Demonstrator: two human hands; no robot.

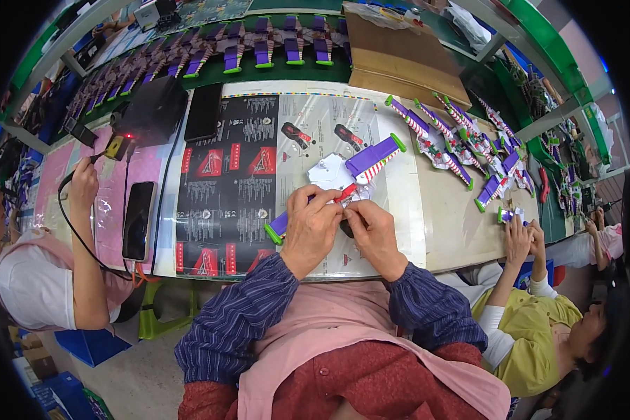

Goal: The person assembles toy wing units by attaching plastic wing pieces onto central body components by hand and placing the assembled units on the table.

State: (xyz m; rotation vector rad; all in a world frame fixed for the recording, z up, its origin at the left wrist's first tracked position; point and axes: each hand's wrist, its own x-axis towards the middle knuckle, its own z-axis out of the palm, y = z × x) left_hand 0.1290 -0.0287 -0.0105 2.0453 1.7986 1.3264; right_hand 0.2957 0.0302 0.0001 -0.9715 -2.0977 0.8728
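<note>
The left hand (pixel 310 227) holds the purple-winged toy part (pixel 365 160) beneath its fingers — probably to steady it — while just beside, the right hand (pixel 373 234) pinches finger to thumb, on what I can't tell.

The winged toy (pixel 371 157) looks smooth plastic, the box (pixel 399 56) matt cardboard.
</note>
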